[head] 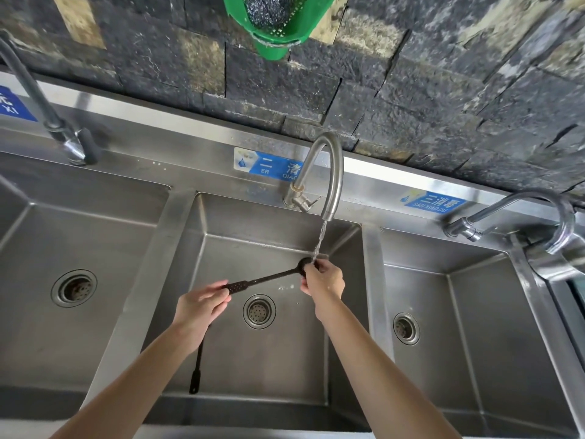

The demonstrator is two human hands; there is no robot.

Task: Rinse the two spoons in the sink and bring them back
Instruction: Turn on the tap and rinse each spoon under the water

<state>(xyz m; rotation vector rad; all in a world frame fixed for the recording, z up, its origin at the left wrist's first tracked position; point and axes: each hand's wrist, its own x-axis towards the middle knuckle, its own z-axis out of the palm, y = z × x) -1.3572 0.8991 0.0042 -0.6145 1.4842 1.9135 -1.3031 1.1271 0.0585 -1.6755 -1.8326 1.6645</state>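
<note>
At the far left a dark tap [47, 112] leans over the left basin [120, 248], whose drain [74, 288] lies well to the left of the fingers. The left hand [198, 307] hovers over the near-left part of the middle basin [285, 359], its fingers [218, 288] curled round the perforated handle end of a black spoon [262, 278], which runs from those fingers up and to the right. A second black spoon [197, 365] hangs down below the same hand, its handle pointing toward the near edge of the basin; how the hand grips it cannot be told, as the palm hides its upper end. The middle drain [259, 311] sits between the two hands, a little below the held spoon. The right hand [323, 278] has its fingers [311, 272] bent round the bowl of the first spoon, rubbing or pinching it just where the water stream [319, 242] lands. That stream falls from the curved steel tap [329, 172] above the right fingers. A green basket [275, 23] with a steel scourer hangs on the dark tiled wall higher up. Farther right is the right basin [459, 359] with its drain [406, 328] and another tap [519, 213], well apart from the fingers.
</note>
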